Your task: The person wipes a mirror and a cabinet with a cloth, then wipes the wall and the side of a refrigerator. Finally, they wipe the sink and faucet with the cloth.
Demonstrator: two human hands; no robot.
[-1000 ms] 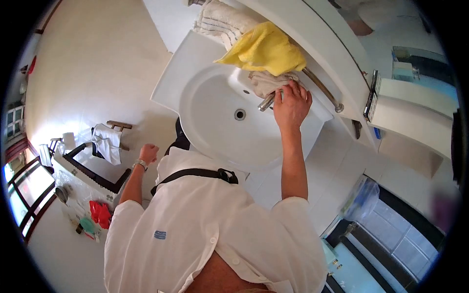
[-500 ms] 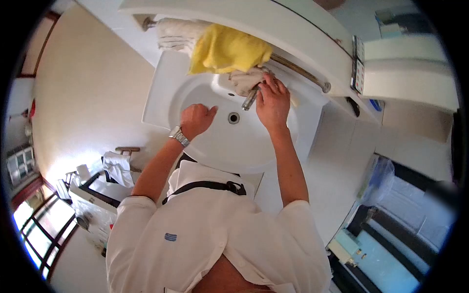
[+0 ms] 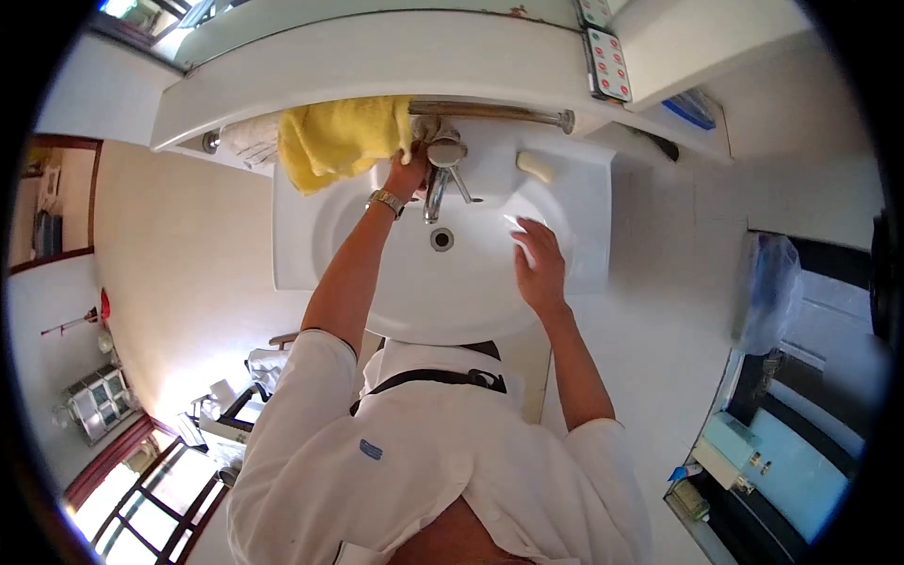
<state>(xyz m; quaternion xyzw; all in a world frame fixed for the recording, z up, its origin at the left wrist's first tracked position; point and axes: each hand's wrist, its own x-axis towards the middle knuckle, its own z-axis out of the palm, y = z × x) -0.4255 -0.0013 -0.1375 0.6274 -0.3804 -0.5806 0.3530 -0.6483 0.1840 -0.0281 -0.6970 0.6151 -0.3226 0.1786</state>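
Observation:
A white washbasin (image 3: 443, 301) lies in front of me, its metal faucet (image 3: 437, 193) standing at the back edge with the lever turned to the right. My left hand (image 3: 405, 176) is closed at the left side of the faucet on a greyish-beige cloth (image 3: 426, 125) that shows around the faucet's back. Its fingertips are partly hidden by the faucet. Over the right side of the bowl hovers my right hand (image 3: 540, 268), empty, fingers apart. Just left of the faucet hangs a yellow towel (image 3: 334, 141), close to my left hand.
A metal towel rail (image 3: 490, 111) runs under the white shelf (image 3: 377, 61), with a whitish towel (image 3: 252, 139) at its left end. A pale beige block (image 3: 535, 168) rests on the basin's back right rim. A card with red marks (image 3: 609, 66) stands on the shelf.
My left hand has gone from the bowl up to the faucet and the cloth. My right hand has left the cloth and drawn back over the bowl. The view has turned.

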